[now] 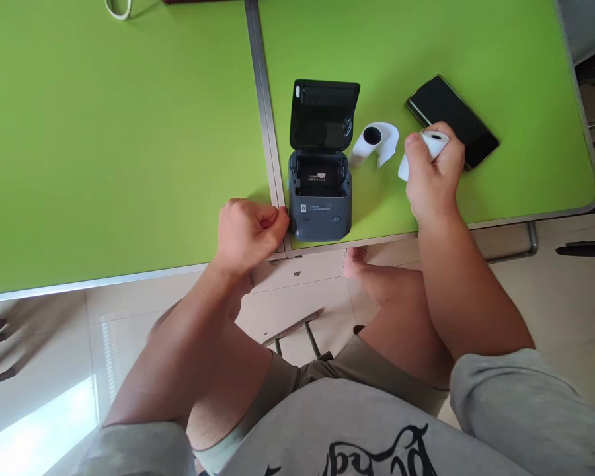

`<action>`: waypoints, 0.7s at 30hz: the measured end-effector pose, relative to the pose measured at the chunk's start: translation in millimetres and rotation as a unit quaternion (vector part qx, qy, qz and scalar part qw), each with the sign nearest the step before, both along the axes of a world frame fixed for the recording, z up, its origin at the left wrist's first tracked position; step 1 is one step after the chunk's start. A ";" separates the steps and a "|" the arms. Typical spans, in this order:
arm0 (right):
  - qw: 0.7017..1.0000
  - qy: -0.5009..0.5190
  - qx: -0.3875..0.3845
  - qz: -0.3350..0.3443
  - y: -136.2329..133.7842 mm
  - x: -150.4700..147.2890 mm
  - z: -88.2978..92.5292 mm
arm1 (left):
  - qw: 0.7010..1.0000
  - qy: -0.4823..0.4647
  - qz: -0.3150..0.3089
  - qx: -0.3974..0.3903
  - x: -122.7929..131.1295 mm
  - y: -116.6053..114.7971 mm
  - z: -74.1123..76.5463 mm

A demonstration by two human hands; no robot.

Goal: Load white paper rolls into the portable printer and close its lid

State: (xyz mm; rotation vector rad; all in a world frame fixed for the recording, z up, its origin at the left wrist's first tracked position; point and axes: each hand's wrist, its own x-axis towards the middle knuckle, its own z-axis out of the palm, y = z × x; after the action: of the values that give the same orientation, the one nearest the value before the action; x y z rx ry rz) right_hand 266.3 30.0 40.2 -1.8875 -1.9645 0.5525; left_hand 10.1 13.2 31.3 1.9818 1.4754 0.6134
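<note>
My right hand (434, 175) is closed around a small white paper roll (435, 140), whose dark core shows at the top. It is held over the table, close to the phone. My left hand (248, 231) rests as a loose fist at the table's front edge, beside the left side of a dark grey label printer (320, 219); nothing shows in its fingers. The printer's black lid (324, 116) stands raised, baring a hollow bay with a small printed label inside. Just right of the printer, another white paper roll (361, 151) stands with its loose end curling outward.
A black phone (456, 119) lies face up at the right. The green table (129, 132) has a metal seam (264, 86) running left of the printer. Part of a white loop (119, 14) shows at the far left edge. My legs and a tiled floor are below.
</note>
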 end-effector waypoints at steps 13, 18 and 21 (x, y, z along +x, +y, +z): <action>0.980 -0.002 0.124 -0.158 4.4 27.0 -17.8 | 0.999 0.002 0.000 0.035 -0.3 -1.3 -3.6; 0.973 -0.040 0.167 -0.153 0.2 19.6 -12.7 | 0.999 0.002 -0.004 0.035 -0.4 -2.4 -3.8; 0.959 -0.070 0.235 -0.142 -0.2 6.3 0.5 | 0.999 -0.001 -0.012 0.047 -1.1 -2.6 -5.3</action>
State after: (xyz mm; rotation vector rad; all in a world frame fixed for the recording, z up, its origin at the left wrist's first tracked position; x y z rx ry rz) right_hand 272.6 29.9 40.7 -1.8775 -1.6658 -0.1274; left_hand 9.1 10.6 26.0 2.0671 1.4426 0.6848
